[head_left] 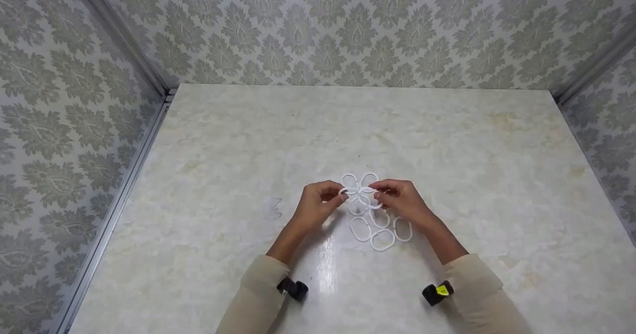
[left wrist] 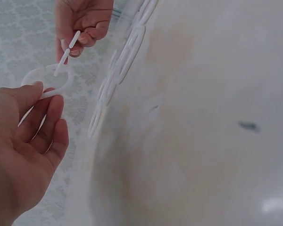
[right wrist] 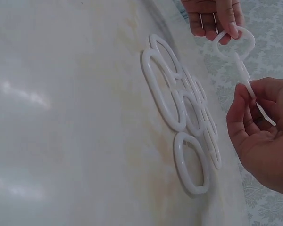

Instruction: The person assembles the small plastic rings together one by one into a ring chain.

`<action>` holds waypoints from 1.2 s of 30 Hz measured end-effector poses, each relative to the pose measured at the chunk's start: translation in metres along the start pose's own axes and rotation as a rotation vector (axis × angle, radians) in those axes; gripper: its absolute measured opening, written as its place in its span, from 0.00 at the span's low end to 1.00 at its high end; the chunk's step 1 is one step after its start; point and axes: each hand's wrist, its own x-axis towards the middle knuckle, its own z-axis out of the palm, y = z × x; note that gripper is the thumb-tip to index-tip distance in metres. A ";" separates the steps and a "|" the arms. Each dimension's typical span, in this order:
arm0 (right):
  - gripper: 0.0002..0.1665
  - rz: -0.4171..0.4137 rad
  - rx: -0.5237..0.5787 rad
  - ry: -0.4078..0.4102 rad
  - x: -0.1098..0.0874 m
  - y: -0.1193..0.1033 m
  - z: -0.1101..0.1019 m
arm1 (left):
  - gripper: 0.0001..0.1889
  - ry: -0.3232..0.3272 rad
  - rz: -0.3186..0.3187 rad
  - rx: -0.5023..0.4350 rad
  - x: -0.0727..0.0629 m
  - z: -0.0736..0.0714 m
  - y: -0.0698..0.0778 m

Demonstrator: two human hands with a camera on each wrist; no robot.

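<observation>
Two white oval plastic rings, like shower curtain rings, are held up above the table. My left hand (head_left: 314, 204) pinches one ring (right wrist: 253, 41) between thumb and fingers. With thumb and fingertips, my right hand (head_left: 405, 202) grips the other ring (right wrist: 244, 73), seen nearly edge-on in the right wrist view. The two held rings meet and cross between the hands; whether they are linked cannot be told. Several loose rings (head_left: 382, 250) of the same kind lie flat below and around the hands, some overlapping or touching.
The pale marbled table (head_left: 223, 140) spreads out around the hands. A faint grey mark (head_left: 275, 208) shows on its surface left of the left hand. Patterned walls (head_left: 328, 31) stand behind and at the sides, with metal framing (head_left: 121, 190) along the left edge.
</observation>
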 end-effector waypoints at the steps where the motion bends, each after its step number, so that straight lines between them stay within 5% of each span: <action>1: 0.17 0.001 -0.007 0.002 0.000 0.000 0.000 | 0.06 0.000 0.001 -0.014 0.000 0.000 -0.001; 9: 0.16 -0.021 -0.032 0.012 0.002 -0.001 0.002 | 0.05 -0.104 0.006 -0.041 -0.002 -0.004 -0.003; 14: 0.14 -0.031 -0.086 0.020 0.003 -0.002 0.002 | 0.11 -0.191 -0.066 -0.142 -0.003 -0.009 -0.002; 22: 0.12 -0.158 -0.121 -0.050 0.002 -0.007 0.010 | 0.15 -0.261 -0.176 0.017 -0.004 -0.007 0.005; 36: 0.12 -0.153 -0.113 -0.104 0.000 -0.008 0.017 | 0.12 -0.247 -0.158 0.052 -0.005 -0.006 0.004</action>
